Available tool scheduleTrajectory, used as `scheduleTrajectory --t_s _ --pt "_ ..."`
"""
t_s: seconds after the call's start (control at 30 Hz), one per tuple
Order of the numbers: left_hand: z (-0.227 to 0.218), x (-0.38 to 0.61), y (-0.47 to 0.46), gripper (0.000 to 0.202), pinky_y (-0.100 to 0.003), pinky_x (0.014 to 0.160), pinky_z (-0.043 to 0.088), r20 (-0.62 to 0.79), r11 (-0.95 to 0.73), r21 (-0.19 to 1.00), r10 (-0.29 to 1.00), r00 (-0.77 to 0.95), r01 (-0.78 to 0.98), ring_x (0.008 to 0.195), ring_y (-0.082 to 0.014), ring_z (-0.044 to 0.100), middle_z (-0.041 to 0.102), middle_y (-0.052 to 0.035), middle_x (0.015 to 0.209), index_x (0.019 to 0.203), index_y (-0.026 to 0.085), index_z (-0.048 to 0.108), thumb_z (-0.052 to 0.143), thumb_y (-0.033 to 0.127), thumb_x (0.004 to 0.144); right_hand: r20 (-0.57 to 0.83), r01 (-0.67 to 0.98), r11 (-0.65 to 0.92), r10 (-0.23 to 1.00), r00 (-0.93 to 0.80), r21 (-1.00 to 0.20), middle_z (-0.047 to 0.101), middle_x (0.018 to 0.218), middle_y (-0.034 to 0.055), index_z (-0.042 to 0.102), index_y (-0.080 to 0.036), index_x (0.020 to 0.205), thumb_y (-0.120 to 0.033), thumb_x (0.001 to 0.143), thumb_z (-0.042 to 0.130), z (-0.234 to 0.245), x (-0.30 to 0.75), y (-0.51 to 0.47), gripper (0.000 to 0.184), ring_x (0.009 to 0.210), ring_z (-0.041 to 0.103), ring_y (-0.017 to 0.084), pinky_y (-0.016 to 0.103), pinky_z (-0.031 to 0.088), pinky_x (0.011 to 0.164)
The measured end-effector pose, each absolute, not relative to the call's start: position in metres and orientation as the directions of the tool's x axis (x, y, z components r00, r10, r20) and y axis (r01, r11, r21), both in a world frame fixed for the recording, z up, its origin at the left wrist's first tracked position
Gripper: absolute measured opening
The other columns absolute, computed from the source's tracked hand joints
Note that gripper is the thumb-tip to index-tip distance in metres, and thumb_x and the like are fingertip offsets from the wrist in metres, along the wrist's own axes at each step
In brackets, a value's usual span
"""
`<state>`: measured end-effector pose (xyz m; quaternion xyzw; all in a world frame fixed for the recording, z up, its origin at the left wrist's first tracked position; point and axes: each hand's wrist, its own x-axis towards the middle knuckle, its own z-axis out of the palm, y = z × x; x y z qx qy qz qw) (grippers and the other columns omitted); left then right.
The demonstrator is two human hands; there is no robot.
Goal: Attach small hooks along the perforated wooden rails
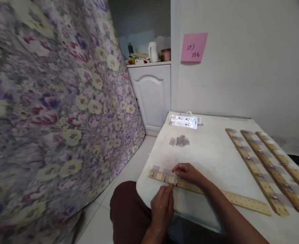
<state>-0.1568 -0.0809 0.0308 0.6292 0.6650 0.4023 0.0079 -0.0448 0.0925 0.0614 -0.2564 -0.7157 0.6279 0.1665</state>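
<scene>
A long pale wooden strip with rows of holes lies along the near side of the table. Small clear squares with shiny metal pieces sit on its left part, among them one clear square near the end. My left hand is at the strip's near edge, fingers pressed together, tips beside a small shiny clear piece. Over the far edge of the strip, my right hand has its thumb and index finger curled close to that same piece. What either hand pinches is too small to make out.
Several loose clear squares lie in a pile beyond the strip. A clear blister pack rests at the table's back. Three wooden strips bearing similar pieces lie at right. A floral curtain hangs at left.
</scene>
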Motion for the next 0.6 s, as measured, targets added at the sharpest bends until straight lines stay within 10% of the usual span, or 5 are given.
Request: scheduleTrajectory --t_s 0.6 --pt "0.028 -0.153 -0.081 0.040 -0.028 0.068 0.050 0.511 -0.074 0.376 0.848 -0.140 0.924 0.081 -0.0165 0.059 0.063 -0.0056 0.089 0.119 0.020 0.054 0.042 0.007 0.083 -0.075 0.195 0.147 0.582 -0.810 -0.970 0.059 0.067 -0.0002 0.070 -0.015 0.092 -0.023 0.073 0.055 0.050 -0.044 0.097 0.025 0.058 0.043 0.011 0.022 0.031 0.054"
